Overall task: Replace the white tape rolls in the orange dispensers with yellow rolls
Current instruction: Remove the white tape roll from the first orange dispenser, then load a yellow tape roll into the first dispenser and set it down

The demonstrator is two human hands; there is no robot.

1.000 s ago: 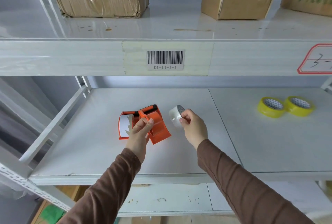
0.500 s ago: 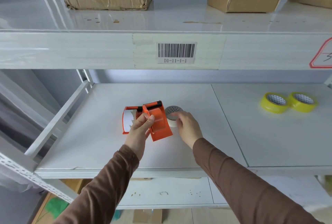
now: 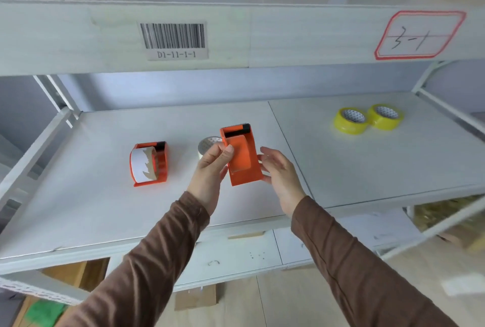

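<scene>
Orange plastic dispenser (image 3: 242, 154), rigid and light, sits pinched in my left hand (image 3: 210, 169); my right hand (image 3: 278, 169) hovers open beside it. 2 yellow rolls (image 3: 367, 119) lie well right; I'd grip their rims.

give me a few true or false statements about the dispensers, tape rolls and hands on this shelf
1. The left hand holds an orange dispenser. True.
2. The held dispenser has a yellow roll in it. False: no roll shows in it.
3. Two yellow rolls lie on the shelf to the right. True.
4. The other dispenser is empty. False: it holds white tape.
5. The right hand grips a white roll. False: it is open; the white roll lies behind the left hand.
</scene>
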